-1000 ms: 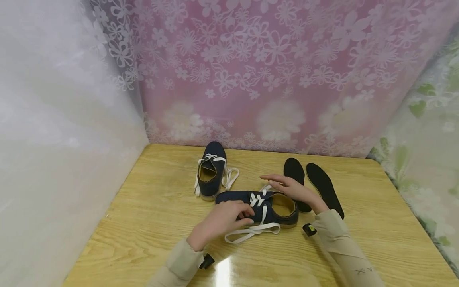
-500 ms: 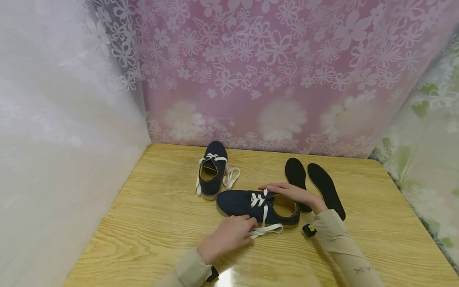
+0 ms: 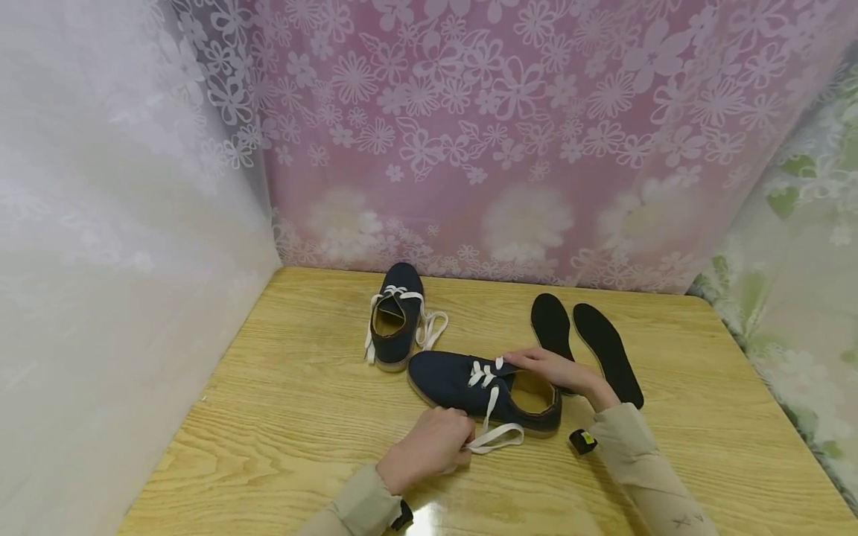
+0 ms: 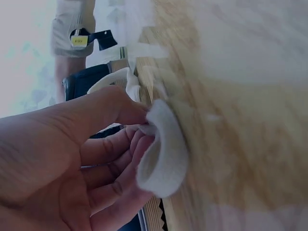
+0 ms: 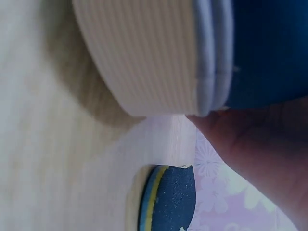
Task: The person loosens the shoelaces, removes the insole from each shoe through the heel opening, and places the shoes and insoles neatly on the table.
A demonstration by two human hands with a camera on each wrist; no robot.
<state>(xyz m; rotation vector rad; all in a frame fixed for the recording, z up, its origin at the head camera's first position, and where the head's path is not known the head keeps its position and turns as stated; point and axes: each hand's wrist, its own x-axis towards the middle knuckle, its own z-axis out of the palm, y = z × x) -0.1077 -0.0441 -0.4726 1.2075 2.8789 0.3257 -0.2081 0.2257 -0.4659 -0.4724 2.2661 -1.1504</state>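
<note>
A navy canvas shoe [image 3: 445,376] with white laces lies sideways on the wooden table, toe to the left. My left hand [image 3: 432,445] is at its near side and pinches the loose white shoelace [image 3: 503,438] between thumb and fingers. In the left wrist view a loop of that shoelace [image 4: 166,154] sticks out past my fingertips. My right hand [image 3: 556,372] rests on the far side of the shoe's opening, fingers extended toward the upper eyelets. Close up, the right wrist view has the shoe's ribbed pale sole [image 5: 144,53]; most of the right fingers are hidden there.
A second navy shoe [image 3: 402,279] stands behind, toe away, its laces trailing beside it. Two black insoles, one left [image 3: 552,320] and one right [image 3: 606,353], lie at the back right. A pink floral curtain [image 3: 429,149] hangs behind the table.
My left hand has moved down and right from the toe and now grips the near lace. The right hand has lowered onto the shoe, which has turned slightly, heel toward me.
</note>
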